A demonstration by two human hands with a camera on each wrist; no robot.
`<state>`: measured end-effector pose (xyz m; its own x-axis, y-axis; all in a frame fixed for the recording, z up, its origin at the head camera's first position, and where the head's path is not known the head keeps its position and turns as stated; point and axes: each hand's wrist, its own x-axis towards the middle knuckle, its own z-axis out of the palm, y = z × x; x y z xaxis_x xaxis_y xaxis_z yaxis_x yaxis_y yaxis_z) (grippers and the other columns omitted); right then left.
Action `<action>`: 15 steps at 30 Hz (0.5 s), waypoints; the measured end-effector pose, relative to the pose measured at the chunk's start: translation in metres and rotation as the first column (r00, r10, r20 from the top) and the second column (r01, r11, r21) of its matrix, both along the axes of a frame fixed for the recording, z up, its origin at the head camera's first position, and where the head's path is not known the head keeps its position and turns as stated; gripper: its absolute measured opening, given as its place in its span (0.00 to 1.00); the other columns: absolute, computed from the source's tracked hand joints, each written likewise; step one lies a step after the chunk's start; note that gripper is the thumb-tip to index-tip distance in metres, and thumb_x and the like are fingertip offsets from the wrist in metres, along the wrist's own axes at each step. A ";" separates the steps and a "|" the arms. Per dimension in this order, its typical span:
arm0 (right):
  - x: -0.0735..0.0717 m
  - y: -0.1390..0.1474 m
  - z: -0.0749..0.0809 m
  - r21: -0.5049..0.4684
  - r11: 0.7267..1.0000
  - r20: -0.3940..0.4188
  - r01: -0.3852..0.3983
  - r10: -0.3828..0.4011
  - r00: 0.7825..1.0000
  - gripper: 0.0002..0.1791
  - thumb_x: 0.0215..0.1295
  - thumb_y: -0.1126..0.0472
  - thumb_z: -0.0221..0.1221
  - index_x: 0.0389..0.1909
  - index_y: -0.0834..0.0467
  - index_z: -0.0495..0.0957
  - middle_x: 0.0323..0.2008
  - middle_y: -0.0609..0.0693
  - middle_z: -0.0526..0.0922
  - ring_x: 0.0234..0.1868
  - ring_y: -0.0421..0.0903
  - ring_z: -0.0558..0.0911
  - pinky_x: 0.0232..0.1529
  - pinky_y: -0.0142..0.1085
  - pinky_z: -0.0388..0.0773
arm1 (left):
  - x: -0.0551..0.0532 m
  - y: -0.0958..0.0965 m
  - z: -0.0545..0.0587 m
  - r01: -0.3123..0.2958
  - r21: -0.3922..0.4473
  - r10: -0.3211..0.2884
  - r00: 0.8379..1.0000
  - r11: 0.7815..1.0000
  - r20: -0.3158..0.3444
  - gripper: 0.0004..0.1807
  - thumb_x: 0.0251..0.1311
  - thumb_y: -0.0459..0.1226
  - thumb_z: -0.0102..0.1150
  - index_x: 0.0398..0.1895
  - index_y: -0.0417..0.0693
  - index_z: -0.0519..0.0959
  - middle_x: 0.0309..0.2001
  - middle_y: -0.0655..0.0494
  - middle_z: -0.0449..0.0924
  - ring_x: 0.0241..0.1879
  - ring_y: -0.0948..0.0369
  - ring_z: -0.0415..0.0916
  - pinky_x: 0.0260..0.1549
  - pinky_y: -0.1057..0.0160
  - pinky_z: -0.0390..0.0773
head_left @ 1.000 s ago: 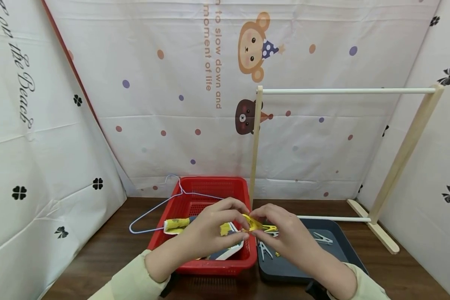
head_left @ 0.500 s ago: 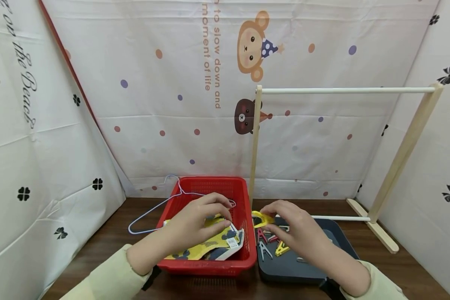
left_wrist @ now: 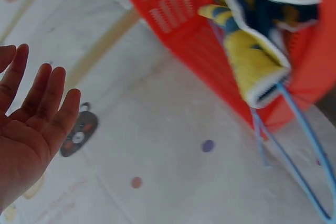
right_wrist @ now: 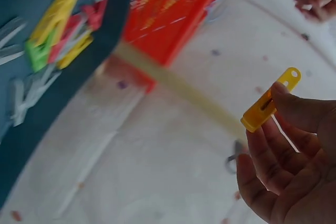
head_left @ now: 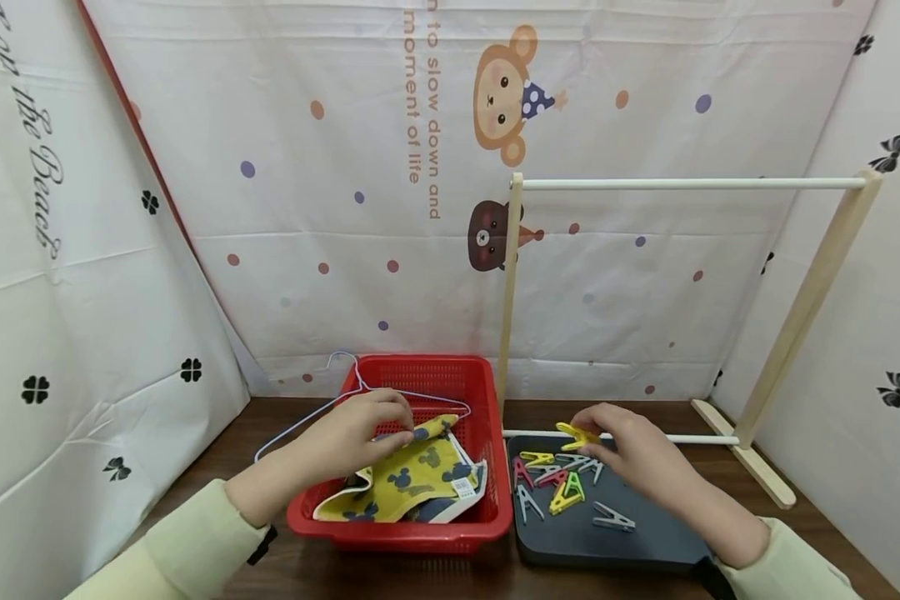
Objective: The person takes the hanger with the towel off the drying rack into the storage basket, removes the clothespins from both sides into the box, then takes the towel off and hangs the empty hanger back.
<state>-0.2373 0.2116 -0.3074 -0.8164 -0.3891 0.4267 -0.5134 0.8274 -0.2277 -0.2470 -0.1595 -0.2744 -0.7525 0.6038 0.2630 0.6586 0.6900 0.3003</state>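
My right hand (head_left: 637, 450) pinches a yellow clothespin (head_left: 576, 435) between thumb and fingers, above the dark tray's back left part. The right wrist view shows the clothespin (right_wrist: 260, 109) at the fingertips. My left hand (head_left: 348, 437), relaxed and holding nothing, hovers over the left side of the red basket (head_left: 397, 532). Inside the basket lies a yellow cloth (head_left: 427, 471) with blue mouse-head prints and a white tag. A pale blue clothes hanger (head_left: 296, 429) lies across the basket; in the left wrist view the hanger (left_wrist: 299, 166) runs into the folded cloth (left_wrist: 254, 69).
The dark tray (head_left: 660, 546) right of the basket holds several loose clothespins (head_left: 566, 493) in yellow, green, red and grey. Behind it stands a wooden rack with a white top rod (head_left: 690, 184) and a low rod. A printed curtain (head_left: 307, 208) closes off the back.
Both hands were together at the yellow clothespin. They have parted: the left let go and moved left over the basket, the right carried the clothespin right over the tray.
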 end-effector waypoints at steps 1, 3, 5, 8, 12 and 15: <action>-0.003 0.004 -0.002 0.004 1.000 0.037 0.009 -0.009 0.999 0.13 0.58 0.64 0.72 0.44 0.55 0.83 0.41 0.46 0.87 0.40 0.45 0.84 0.41 0.41 0.83 | -0.002 -0.002 -0.002 -0.012 -0.009 0.012 1.000 1.000 0.011 0.02 0.66 0.39 0.66 0.38 0.54 0.86 0.48 0.55 0.83 0.49 0.58 0.81 0.53 0.53 0.85; -0.010 0.013 -0.007 0.014 1.000 0.108 0.021 -0.022 0.994 0.13 0.58 0.64 0.71 0.43 0.56 0.83 0.40 0.46 0.86 0.39 0.44 0.83 0.39 0.40 0.82 | -0.008 -0.006 -0.005 -0.029 -0.024 0.030 0.999 0.999 0.026 0.03 0.66 0.40 0.66 0.38 0.53 0.86 0.47 0.55 0.83 0.48 0.57 0.81 0.51 0.54 0.86; -0.017 0.020 -0.011 0.026 0.999 0.183 0.037 -0.041 0.982 0.12 0.58 0.64 0.71 0.43 0.57 0.82 0.38 0.46 0.86 0.38 0.42 0.81 0.36 0.38 0.80 | -0.014 -0.009 -0.009 -0.043 -0.031 0.045 0.998 0.999 0.041 0.04 0.66 0.40 0.66 0.38 0.51 0.86 0.46 0.54 0.84 0.46 0.58 0.81 0.49 0.55 0.86; -0.027 0.030 -0.016 0.045 0.997 0.289 0.058 -0.069 0.955 0.11 0.58 0.66 0.71 0.41 0.58 0.82 0.34 0.45 0.84 0.35 0.40 0.78 0.34 0.36 0.76 | -0.022 -0.015 -0.013 -0.052 -0.043 0.053 0.998 0.998 0.039 0.04 0.65 0.40 0.66 0.37 0.50 0.86 0.44 0.54 0.84 0.45 0.58 0.82 0.49 0.56 0.87; -0.040 0.042 -0.027 0.083 0.995 0.370 0.060 -0.087 0.925 0.10 0.56 0.70 0.71 0.37 0.57 0.81 0.30 0.45 0.81 0.32 0.40 0.74 0.32 0.34 0.73 | -0.031 -0.021 -0.018 -0.050 -0.050 0.051 0.998 0.998 0.024 0.04 0.65 0.39 0.66 0.36 0.49 0.86 0.40 0.56 0.84 0.41 0.62 0.81 0.46 0.59 0.86; -0.048 0.052 -0.038 0.115 0.993 0.386 0.034 -0.077 0.919 0.13 0.54 0.73 0.71 0.33 0.56 0.78 0.27 0.44 0.76 0.29 0.39 0.70 0.30 0.32 0.68 | -0.035 -0.024 -0.021 -0.048 -0.047 0.049 0.998 0.998 0.036 0.05 0.66 0.38 0.65 0.36 0.47 0.87 0.39 0.57 0.84 0.39 0.64 0.80 0.44 0.61 0.85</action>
